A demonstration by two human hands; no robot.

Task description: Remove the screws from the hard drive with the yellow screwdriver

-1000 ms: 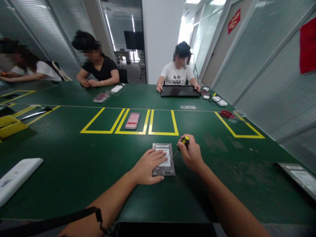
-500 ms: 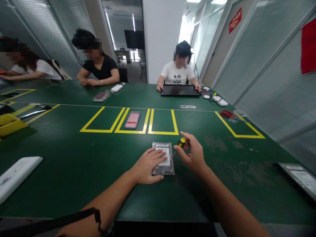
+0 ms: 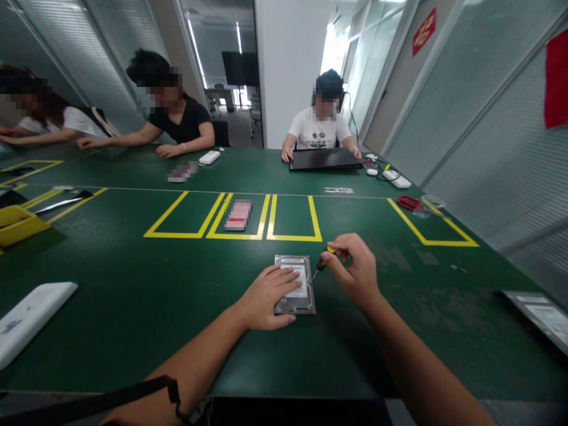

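Observation:
A hard drive (image 3: pixel 302 303) with a pale label and silver rim lies flat on the green table in front of me. My left hand (image 3: pixel 268 297) rests on it palm down, fingers stretched across the label and thumb along its near edge. In my right hand (image 3: pixel 355 263) a small screwdriver (image 3: pixel 323 262) with a black and yellow handle is pinched between thumb and fingers. Its thin shaft slants down to the drive's right edge; whether the tip sits in a screw is too small to tell.
Yellow tape frames (image 3: pixel 293 238) mark the table, one around a pink phone (image 3: pixel 238 215). Red scissors (image 3: pixel 410 203) lie far right, another drive (image 3: pixel 544 319) at the right edge, a white case (image 3: pixel 33 319) and a yellow bin (image 3: pixel 20 228) left. Co-workers sit opposite.
My right hand has turned and shifted slightly right, the screwdriver with it. My left hand stays on the hard drive. A co-worker in black has stretched an arm leftward; the other's dark panel is tilted.

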